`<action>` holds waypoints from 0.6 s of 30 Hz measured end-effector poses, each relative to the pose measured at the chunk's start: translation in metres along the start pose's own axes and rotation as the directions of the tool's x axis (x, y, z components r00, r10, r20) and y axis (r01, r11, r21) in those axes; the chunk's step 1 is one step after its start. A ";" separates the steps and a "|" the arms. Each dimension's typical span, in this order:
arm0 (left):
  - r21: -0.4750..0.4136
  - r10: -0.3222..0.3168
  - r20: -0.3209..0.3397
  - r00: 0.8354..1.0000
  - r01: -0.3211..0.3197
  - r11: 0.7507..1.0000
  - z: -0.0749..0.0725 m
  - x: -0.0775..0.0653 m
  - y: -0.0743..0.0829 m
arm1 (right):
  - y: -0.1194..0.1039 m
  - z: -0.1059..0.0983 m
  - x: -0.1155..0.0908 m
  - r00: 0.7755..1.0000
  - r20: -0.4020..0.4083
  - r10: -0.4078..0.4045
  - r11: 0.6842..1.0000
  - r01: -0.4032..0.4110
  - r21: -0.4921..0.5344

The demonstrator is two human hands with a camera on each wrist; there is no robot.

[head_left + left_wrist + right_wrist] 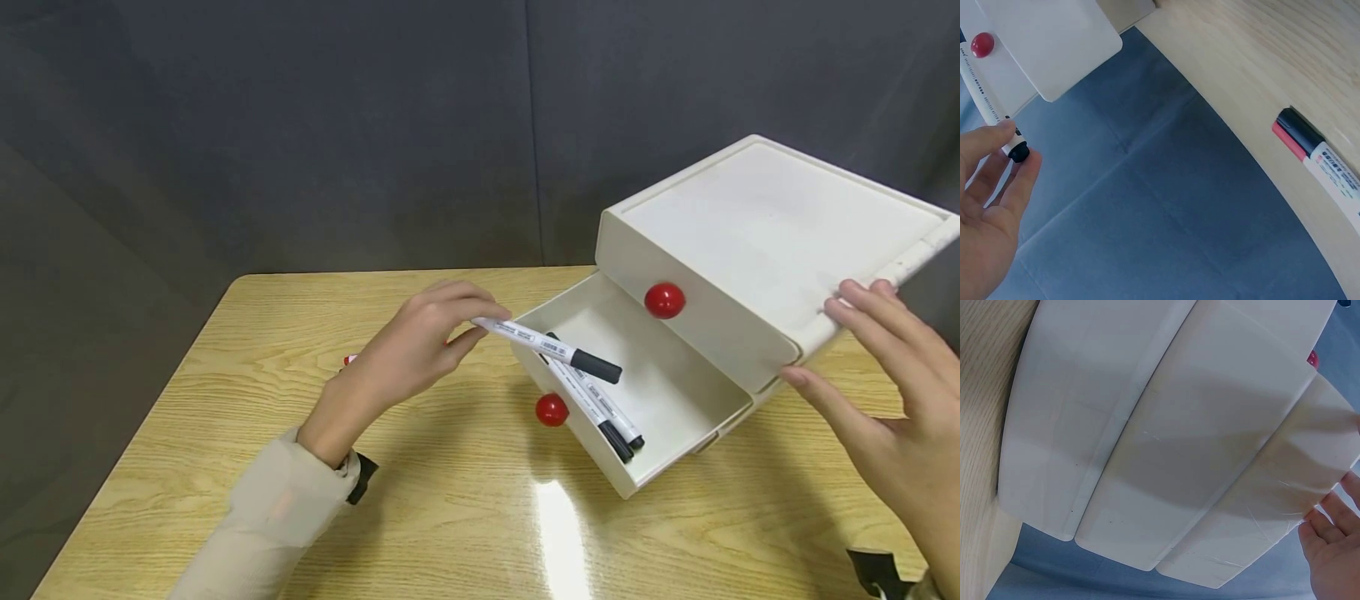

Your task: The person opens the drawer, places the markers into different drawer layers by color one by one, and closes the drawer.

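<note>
My left hand (420, 342) pinches a white whiteboard marker (528, 336) near one end, between thumb and fingers. The marker's black cap points right, over the extended lower drawer (682, 392) of a white drawer box (780, 233). Inside that drawer, along its front wall, lie two more black-capped markers (592, 400), partly covered by the held one. In the left wrist view the held marker (985, 94) has its black end at the fingertips. My right hand (900, 400) rests its fingertips on the box's top side edge, with the thumb near the front corner.
A red knob (664, 300) sits on the upper drawer front, which is pushed in, and another red knob (552, 409) on the lower one. A black-and-red-capped pair of markers (1319, 156) lies on the wooden table (450, 517). Dark cloth (375, 133) hangs behind.
</note>
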State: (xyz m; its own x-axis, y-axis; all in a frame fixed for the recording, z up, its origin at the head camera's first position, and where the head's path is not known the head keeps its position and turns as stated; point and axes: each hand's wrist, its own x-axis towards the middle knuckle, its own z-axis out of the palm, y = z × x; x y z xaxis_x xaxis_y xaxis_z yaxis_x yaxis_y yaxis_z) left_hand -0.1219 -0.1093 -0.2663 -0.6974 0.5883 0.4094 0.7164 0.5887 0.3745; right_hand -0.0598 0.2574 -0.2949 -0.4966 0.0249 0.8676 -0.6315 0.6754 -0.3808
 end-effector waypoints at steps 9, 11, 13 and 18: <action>0.011 0.018 0.055 0.998 -0.019 1.000 0.004 0.011 0.006 | -0.001 -0.001 0.001 1.000 -0.018 0.000 1.000 0.000 0.010; 0.009 0.018 0.064 0.998 -0.019 1.000 0.005 0.014 0.008 | -0.002 -0.001 0.001 1.000 -0.018 0.004 1.000 -0.003 0.013; 0.009 0.023 0.073 0.997 -0.023 1.000 0.007 0.017 0.009 | -0.003 -0.001 0.001 1.000 -0.015 0.008 1.000 -0.008 0.012; 0.024 0.038 0.099 0.994 -0.040 0.999 0.013 0.025 0.012 | -0.004 -0.001 0.001 1.000 -0.013 0.013 1.000 -0.013 0.006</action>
State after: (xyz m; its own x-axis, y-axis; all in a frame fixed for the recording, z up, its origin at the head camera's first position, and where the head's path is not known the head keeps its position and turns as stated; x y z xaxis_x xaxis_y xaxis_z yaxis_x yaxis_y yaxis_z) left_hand -0.1312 -0.0802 -0.2623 -0.6686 0.6620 0.3387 0.7431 0.5780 0.3373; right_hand -0.0569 0.2557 -0.2920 -0.4971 0.0434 0.8666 -0.6282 0.6709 -0.3940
